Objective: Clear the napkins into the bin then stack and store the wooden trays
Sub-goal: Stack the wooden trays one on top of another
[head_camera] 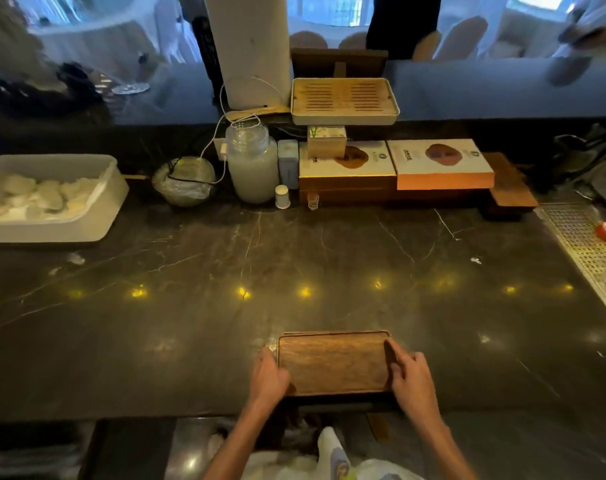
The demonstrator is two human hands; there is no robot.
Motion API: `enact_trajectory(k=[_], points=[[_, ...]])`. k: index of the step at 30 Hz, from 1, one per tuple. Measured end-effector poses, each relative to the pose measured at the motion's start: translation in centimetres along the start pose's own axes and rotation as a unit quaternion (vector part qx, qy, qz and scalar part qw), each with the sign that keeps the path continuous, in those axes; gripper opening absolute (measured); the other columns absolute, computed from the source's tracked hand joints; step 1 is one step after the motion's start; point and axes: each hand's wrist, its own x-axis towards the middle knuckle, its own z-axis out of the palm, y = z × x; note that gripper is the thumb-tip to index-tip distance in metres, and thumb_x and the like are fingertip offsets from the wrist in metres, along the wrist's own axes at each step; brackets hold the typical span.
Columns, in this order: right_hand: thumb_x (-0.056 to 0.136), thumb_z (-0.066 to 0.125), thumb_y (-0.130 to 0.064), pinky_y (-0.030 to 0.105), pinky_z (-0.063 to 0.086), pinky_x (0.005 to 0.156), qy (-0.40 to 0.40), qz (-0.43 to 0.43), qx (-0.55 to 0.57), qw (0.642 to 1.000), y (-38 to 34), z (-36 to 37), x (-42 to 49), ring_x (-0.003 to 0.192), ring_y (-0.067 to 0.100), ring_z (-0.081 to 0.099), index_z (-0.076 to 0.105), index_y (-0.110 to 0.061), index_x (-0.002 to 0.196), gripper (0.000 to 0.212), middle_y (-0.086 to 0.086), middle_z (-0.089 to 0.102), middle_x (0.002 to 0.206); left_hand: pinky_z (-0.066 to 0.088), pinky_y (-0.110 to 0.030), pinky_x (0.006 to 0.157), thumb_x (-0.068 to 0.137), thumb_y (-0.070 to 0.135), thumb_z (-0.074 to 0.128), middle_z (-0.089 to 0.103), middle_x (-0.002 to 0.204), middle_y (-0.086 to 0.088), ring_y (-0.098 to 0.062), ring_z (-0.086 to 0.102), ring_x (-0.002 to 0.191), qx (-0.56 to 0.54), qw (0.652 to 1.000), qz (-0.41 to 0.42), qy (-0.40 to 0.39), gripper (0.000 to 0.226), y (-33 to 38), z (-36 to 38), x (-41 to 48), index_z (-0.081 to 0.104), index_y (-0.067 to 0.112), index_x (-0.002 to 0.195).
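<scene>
Broadly, the dark, veined, polished stone table [294, 265] takes up most of the view, its glossy top reflecting small yellow lights. At its far left sits a white rounded plastic tub [97, 216] holding crumpled white napkins [42, 197]. At the near edge, right in front of the person, lies the brown rectangular wooden tray [332, 362], flat, shallow, with a raised lip and rounded corners, its grain running along its length. Whether more trays lie beneath it I cannot tell.

The tray's long axis runs left to right, so each short end meets one hand and neither is nearer. The left hand [268, 377] is curled around the left end, and the right hand [410, 379] grips the right end with fingers [393, 355] laid over the lip. Both hands are closed on the tray, held between them.

Judging by this, the tray is ready to be lifted level; smooth wood on slick stone would slide easily.
</scene>
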Motion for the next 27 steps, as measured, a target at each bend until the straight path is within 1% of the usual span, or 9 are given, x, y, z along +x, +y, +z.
enact_trajectory(k=[3,6,8,11,16,18,20,22,27], points=[[0.095,0.053,-0.013,0.025,0.042,0.079,-0.005,0.005,0.029,1.0,0.2,-0.4,-0.3,0.087,0.013,0.052,0.036,-0.03,0.147,0.057,-0.002,0.046,0.096,0.049,-0.035,0.087,0.087,0.014,0.057,0.055,0.114,-0.009,-0.023,0.057,0.104,-0.004,1.0,0.002,0.002,0.027,-0.1,0.0,0.0,0.049,0.009,0.113],[0.097,0.051,-0.014,0.026,0.041,0.082,-0.012,0.019,0.042,0.999,0.7,-0.7,-0.2,0.091,0.015,0.05,0.046,-0.021,0.143,0.047,0.001,0.048,0.098,0.053,-0.034,0.078,0.09,0.016,0.057,0.057,0.102,-0.005,-0.017,0.057,0.089,-0.013,1.0,0.01,0.001,0.011,-0.4,0.0,-0.1,0.048,0.014,0.098],[0.097,0.051,-0.014,0.026,0.039,0.081,-0.017,0.025,0.043,0.999,0.8,-0.7,-0.2,0.09,0.014,0.049,0.05,-0.02,0.14,0.044,0.0,0.048,0.094,0.051,-0.032,0.074,0.09,0.016,0.057,0.057,0.099,-0.005,-0.018,0.057,0.089,-0.011,1.0,0.019,0.007,0.01,-0.5,0.1,0.0,0.049,0.013,0.095],[0.097,0.052,-0.013,0.027,0.039,0.079,-0.022,0.022,0.058,0.998,0.8,-0.8,-0.2,0.087,0.015,0.051,0.051,-0.023,0.139,0.043,-0.009,0.045,0.084,0.042,-0.022,0.063,0.092,0.012,0.052,0.057,0.099,-0.005,-0.015,0.054,0.084,-0.002,0.999,0.031,0.009,0.006,-0.5,0.1,0.1,0.047,0.015,0.092],[0.097,0.051,-0.012,0.027,0.038,0.082,-0.022,0.041,0.087,0.995,0.9,-0.7,-0.2,0.092,0.016,0.052,0.051,-0.02,0.139,0.042,0.002,0.052,0.097,0.042,-0.027,0.069,0.092,0.008,0.05,0.058,0.099,-0.007,-0.02,0.056,0.089,-0.005,0.999,0.044,0.014,0.006,-0.8,0.1,0.1,0.047,0.013,0.092],[0.098,0.05,-0.012,0.027,0.038,0.082,-0.024,0.045,0.092,0.994,0.8,-0.7,-0.3,0.094,0.016,0.052,0.049,-0.021,0.14,0.043,0.003,0.052,0.1,0.043,-0.025,0.067,0.091,0.007,0.05,0.058,0.097,-0.007,-0.018,0.056,0.086,-0.014,0.998,0.052,0.02,0.007,-0.9,0.2,0.0,0.046,0.013,0.09],[0.098,0.049,-0.013,0.026,0.038,0.081,-0.027,0.048,0.089,0.995,0.8,-0.8,-0.3,0.094,0.015,0.052,0.047,-0.022,0.141,0.044,0.003,0.052,0.102,0.039,-0.02,0.058,0.092,0.007,0.05,0.057,0.094,-0.004,-0.011,0.052,0.077,-0.02,0.998,0.06,0.024,0.013,-1.0,0.3,0.0,0.045,0.017,0.086],[0.098,0.049,-0.013,0.026,0.038,0.08,-0.03,0.049,0.086,0.995,0.8,-0.8,-0.3,0.094,0.014,0.051,0.046,-0.022,0.141,0.044,0.003,0.052,0.103,0.036,-0.017,0.056,0.092,0.007,0.049,0.056,0.092,-0.002,-0.008,0.049,0.074,-0.025,0.997,0.061,0.031,0.014,-1.2,0.3,0.0,0.044,0.019,0.085],[0.099,0.048,-0.015,0.028,0.04,0.085,-0.043,0.051,0.066,0.996,1.0,-0.9,0.1,0.096,0.014,0.051,0.049,-0.023,0.14,0.042,0.002,0.053,0.105,0.037,-0.024,0.058,0.091,0.006,0.047,0.058,0.096,-0.009,-0.016,0.052,0.082,-0.024,0.998,0.043,0.037,0.012,-0.9,0.4,0.2,0.045,0.016,0.085]])
